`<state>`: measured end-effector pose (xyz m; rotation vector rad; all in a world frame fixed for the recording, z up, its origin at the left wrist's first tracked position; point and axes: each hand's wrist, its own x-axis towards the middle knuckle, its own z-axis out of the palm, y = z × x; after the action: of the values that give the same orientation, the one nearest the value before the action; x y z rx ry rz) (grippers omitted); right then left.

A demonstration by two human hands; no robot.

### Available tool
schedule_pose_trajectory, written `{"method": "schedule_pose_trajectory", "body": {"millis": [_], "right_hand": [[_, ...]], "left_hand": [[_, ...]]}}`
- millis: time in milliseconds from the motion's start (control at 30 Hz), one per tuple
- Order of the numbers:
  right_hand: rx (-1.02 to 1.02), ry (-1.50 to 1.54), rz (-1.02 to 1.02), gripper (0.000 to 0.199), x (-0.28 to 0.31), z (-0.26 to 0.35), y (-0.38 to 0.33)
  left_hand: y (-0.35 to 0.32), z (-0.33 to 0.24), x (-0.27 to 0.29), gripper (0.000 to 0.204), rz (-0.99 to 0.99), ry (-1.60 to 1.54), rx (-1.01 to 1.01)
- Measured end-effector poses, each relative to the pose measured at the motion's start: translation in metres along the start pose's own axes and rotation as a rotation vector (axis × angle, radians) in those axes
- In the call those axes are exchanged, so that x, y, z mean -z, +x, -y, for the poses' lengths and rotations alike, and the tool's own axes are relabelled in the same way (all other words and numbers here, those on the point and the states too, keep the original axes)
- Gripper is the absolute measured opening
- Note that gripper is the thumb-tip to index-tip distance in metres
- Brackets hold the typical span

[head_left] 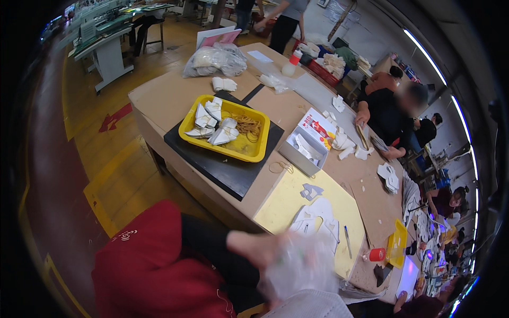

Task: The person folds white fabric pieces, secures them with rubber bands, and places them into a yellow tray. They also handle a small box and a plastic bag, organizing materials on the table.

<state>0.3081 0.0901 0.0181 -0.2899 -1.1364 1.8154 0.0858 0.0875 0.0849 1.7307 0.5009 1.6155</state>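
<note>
Close to me, at the lower middle, a crumpled clear plastic bag (303,267) is blurred by motion. My left hand (257,248) comes out of a black sleeve and grips the bag's left side, its fingers partly hidden by the plastic. A light grey sleeve (307,306) reaches the bag from below; my right hand is covered by the plastic, and its fingers cannot be made out. Just beyond the bag, white cut pieces (314,213) and a small grey piece (311,191) lie on a yellow board (275,204), with a pen (348,242) to their right.
A yellow tray (253,154) with banded white bundles and rubber bands stands on a black board (233,180). Beyond it are an open box (303,152), a plastic bag (216,59) and a bottle (291,64). Across the table a co-worker (387,114) handles pieces. A red-capped bottle (375,255) stands at right.
</note>
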Motion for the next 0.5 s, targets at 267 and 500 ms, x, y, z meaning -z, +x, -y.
{"method": "schedule_pose_trajectory", "body": {"millis": [267,500], "right_hand": [[-0.110,0.132,-0.200,0.047,0.218,-0.034,-0.072],[-0.291,-0.339,-0.100,0.053,0.173,0.006,-0.044]], "left_hand": [[0.015,-0.094,0.292,0.045,-1.077,1.560,-0.371],[-0.061,-0.051,0.478,0.058,-0.248,1.897,0.900]]}}
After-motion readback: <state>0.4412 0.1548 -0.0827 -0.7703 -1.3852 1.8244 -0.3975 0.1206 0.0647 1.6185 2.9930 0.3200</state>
